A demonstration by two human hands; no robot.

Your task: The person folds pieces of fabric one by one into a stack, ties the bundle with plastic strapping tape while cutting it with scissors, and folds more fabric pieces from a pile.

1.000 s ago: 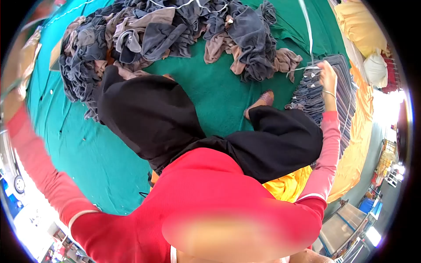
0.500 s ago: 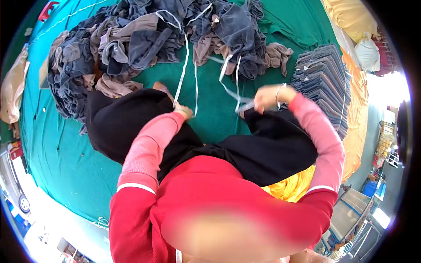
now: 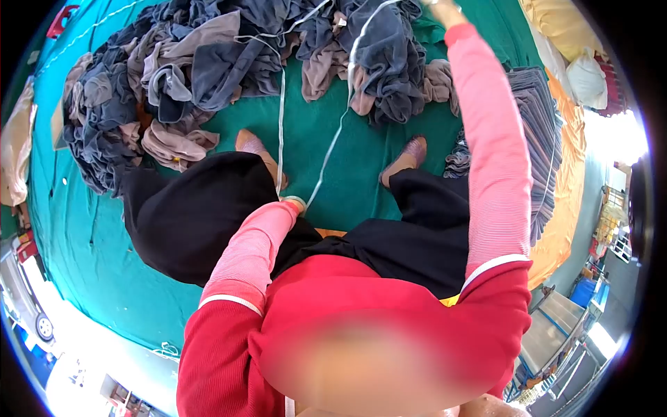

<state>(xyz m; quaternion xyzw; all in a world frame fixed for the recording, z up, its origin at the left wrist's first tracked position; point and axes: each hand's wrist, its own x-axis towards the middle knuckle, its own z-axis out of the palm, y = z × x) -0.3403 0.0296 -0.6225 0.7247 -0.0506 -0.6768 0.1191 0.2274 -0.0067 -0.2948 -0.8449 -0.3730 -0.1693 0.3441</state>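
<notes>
My left hand (image 3: 297, 202) is low over the green cloth between my legs, closed on a thin white fabric strip (image 3: 281, 132); its fingers are mostly hidden by the sleeve. One length of the strip runs up onto the heap of dark grey and brown cloth pieces (image 3: 229, 73). Another length slants up to the right, over the heap, towards my right hand (image 3: 446, 12). That hand is stretched far forward at the top edge, closed on the strip, its fingertips partly cut off.
A tall stack of folded grey cloths (image 3: 538, 132) stands to the right, partly behind my right arm. Green cloth (image 3: 104, 264) covers the floor. Both my feet rest on it, before the heap. Orange sheeting (image 3: 570, 174) and a white sack (image 3: 586, 80) lie further right.
My right hand has swung forward from beside my right knee to the top edge, drawing the strip out long. My left hand has moved slightly lower, and the strip's loose loops are gone.
</notes>
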